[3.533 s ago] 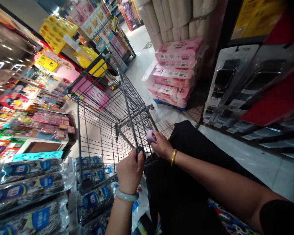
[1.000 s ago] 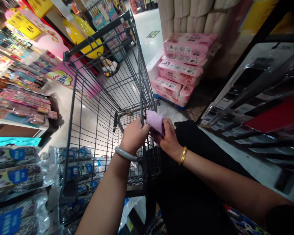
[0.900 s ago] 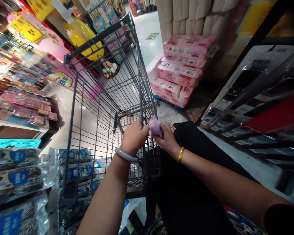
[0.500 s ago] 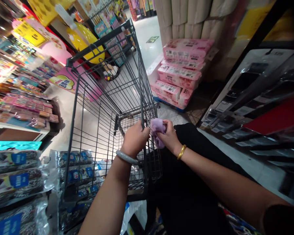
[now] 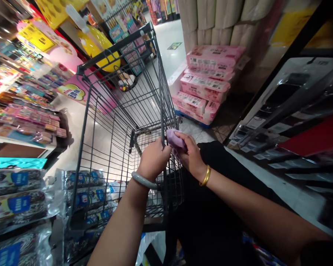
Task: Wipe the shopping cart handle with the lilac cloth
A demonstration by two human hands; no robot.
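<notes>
A dark wire shopping cart [image 5: 119,111] stands tilted in front of me, its basket bare. My left hand [image 5: 154,159], with a pale bangle on the wrist, is closed round the cart's near upright corner bar. Right beside it, my right hand [image 5: 191,155], with a gold bangle, is closed on a small lilac cloth [image 5: 175,139] and presses it against the same bar. A black garment [image 5: 211,207] fills the view below my arms.
Stacked pink tissue packs [image 5: 204,83] sit on the floor ahead right. Packaged goods in plastic [image 5: 19,199] lie at lower left. Shelves of colourful items [image 5: 24,118] line the left, boxed goods [image 5: 288,107] the right. A pale floor aisle [image 5: 169,48] runs ahead.
My right hand has shifted the lilac cloth along the cart's corner bar, bunching it and moving it slightly up. My left hand has kept its grip on the bar.
</notes>
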